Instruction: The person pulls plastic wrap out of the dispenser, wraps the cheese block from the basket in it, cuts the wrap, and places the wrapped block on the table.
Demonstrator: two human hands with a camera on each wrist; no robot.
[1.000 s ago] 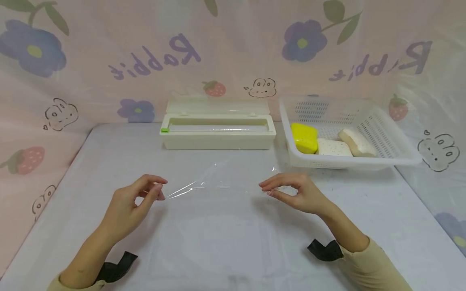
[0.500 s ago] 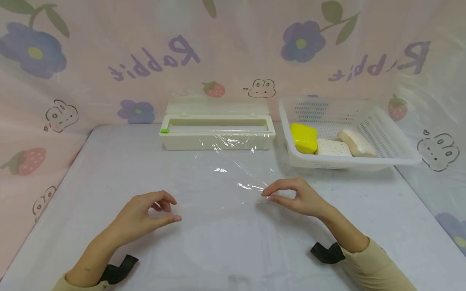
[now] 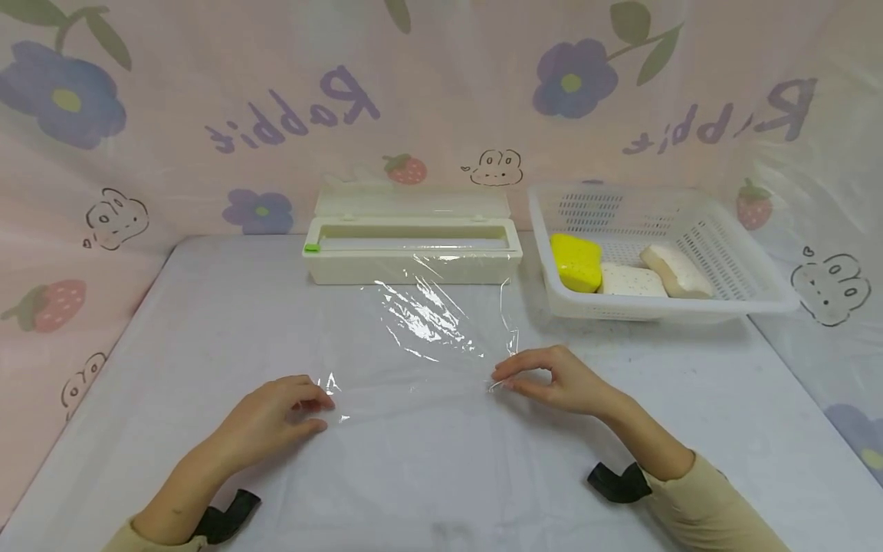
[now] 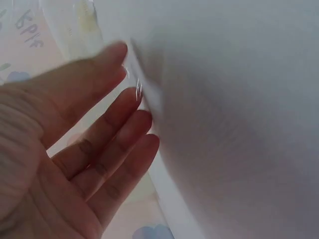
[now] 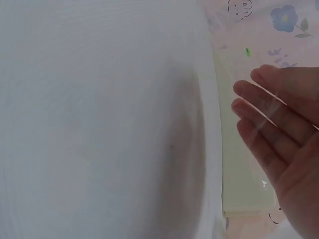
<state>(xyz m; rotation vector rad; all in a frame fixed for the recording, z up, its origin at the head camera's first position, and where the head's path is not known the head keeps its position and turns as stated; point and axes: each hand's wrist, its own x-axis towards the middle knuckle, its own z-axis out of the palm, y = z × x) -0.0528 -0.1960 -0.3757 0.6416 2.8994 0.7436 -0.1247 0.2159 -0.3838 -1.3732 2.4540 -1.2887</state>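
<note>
Film (image 3: 428,318) (clear) between both grips (image 3: 276,422) (image 3: 562,383)

My left sleeve (image 3: 150,541) and right sleeve (image 3: 710,506): beige cloth. Beside each cuff's inner edge, a bent black strap-like piece: left piece (image 3: 233,515), right piece (image 3: 619,483).

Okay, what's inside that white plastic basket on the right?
The white basket holds a yellow block, a speckled white block and a cream block. Its front rim hides the speckled block's bottom edge; anything beneath the three blocks can't be seen.
</note>
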